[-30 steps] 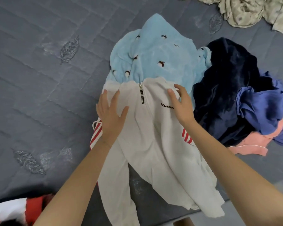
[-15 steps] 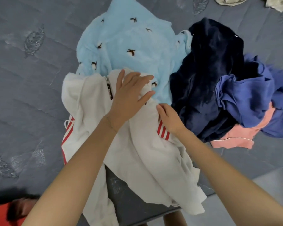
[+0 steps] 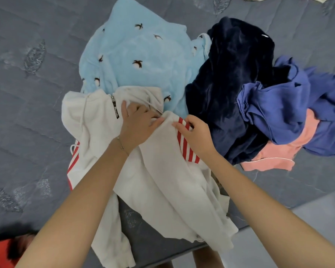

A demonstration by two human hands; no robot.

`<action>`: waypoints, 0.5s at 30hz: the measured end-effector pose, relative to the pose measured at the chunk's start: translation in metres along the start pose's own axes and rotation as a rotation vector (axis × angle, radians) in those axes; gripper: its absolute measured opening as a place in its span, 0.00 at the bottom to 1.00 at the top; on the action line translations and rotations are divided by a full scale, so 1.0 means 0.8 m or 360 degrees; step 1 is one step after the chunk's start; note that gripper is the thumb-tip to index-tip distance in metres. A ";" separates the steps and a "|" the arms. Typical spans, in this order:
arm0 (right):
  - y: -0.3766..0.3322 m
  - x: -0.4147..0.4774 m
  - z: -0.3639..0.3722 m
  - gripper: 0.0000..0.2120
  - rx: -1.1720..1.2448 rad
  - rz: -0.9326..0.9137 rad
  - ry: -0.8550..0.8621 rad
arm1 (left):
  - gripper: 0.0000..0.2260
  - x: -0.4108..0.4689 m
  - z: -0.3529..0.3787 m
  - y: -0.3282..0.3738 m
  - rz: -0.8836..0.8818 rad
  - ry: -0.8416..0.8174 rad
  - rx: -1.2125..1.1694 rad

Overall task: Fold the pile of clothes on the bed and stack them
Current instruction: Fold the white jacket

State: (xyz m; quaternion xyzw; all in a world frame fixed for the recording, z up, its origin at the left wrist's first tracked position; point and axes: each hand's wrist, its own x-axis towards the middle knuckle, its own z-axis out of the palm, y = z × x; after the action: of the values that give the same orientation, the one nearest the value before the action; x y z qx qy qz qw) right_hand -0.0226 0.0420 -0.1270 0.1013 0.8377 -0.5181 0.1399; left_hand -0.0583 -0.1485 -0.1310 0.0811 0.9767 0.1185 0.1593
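Since the earlier frame the striped sleeve (image 3: 186, 144) has been drawn inward across the white jacket (image 3: 162, 180), which lies on the grey bed (image 3: 27, 113) at its near edge. Left hand (image 3: 138, 125): fingers fairly straight, pressing the jacket's chest. Right hand (image 3: 196, 135): fingers curled, pinching the sleeve. Behind: light blue fleece (image 3: 139, 55). Right: unfolded navy garment (image 3: 230, 74), blue garment (image 3: 278, 109), pink garment (image 3: 275, 157).
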 end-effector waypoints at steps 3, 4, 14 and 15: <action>-0.004 -0.007 -0.016 0.21 0.0030 -0.0053 -0.0002 | 0.25 0.002 -0.010 0.025 -0.0183 -0.0189 -0.0168; -0.005 -0.011 -0.018 0.20 0.0027 -0.0069 -0.0010 | 0.23 0.002 -0.013 0.034 -0.0233 -0.0218 -0.0276; -0.035 -0.036 -0.053 0.17 0.0016 -0.0315 -0.0022 | 0.17 0.002 -0.055 0.083 -0.0013 -0.0468 -0.0833; -0.037 -0.035 -0.059 0.17 0.0019 -0.0329 -0.0028 | 0.15 0.003 -0.061 0.087 0.0010 -0.0454 -0.0930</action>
State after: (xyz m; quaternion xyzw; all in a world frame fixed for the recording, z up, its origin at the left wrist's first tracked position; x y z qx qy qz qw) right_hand -0.0113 0.0705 -0.0728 0.0107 0.8392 -0.5358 0.0926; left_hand -0.0687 -0.0915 -0.0689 0.0506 0.8690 0.3818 0.3107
